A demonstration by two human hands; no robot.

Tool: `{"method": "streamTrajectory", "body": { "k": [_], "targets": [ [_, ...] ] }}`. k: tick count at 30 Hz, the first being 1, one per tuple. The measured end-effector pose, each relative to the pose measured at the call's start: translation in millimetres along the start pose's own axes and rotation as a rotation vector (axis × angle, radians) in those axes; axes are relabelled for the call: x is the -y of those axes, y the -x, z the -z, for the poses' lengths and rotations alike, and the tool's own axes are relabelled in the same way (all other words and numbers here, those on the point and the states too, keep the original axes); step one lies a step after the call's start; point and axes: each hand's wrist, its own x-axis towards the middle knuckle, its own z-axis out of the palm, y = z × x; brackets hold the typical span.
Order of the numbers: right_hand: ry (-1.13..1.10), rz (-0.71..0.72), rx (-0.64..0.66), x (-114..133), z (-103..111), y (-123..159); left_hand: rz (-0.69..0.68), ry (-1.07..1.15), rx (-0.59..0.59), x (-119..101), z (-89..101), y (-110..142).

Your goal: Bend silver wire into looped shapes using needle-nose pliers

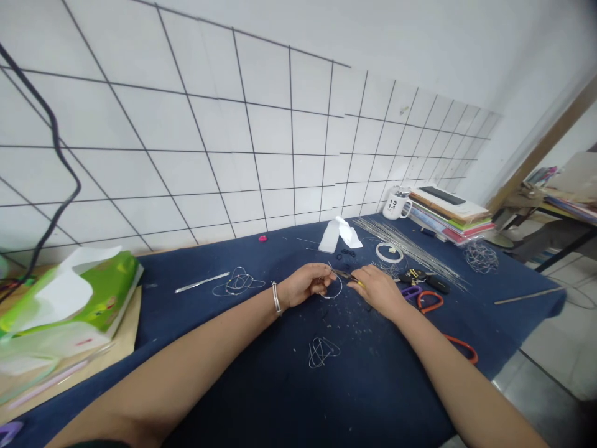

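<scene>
Over the middle of the dark blue cloth, my left hand (310,283) pinches a thin wire loop (340,287) between its fingertips. The loop curves down and to the right of the fingers. My right hand (377,287) is closed around pliers (358,282) with a bit of yellow on the handle. Their dark jaws point left, toward the wire at my left fingertips; whether they grip it is too small to tell. A tangle of thin wire (323,353) lies on the cloth nearer to me, below both hands.
Right of my hands lie a white wire coil (388,252), a bundle of straight wires (415,252), orange-handled scissors (430,302) and black-handled tools (436,283). A mug (395,204) and stacked books (448,211) stand behind. At left are coiled wire (239,282) and a green tissue pack (109,292).
</scene>
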Motion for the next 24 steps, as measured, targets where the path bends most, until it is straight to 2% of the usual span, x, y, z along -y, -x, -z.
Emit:
{"method": "streamTrajectory", "body": {
  "k": [12,24],
  "targets": [
    [-0.013,-0.038,0.032,-7.5,-5.8,-0.6,-0.047,-0.045,-0.080,-1.0,0.2,-0.7],
    [0.094,0.038,-0.015,-5.2,-1.4,0.4,-0.014,-0.072,-0.025,-1.8,3.5,-0.8]
  ]
}}
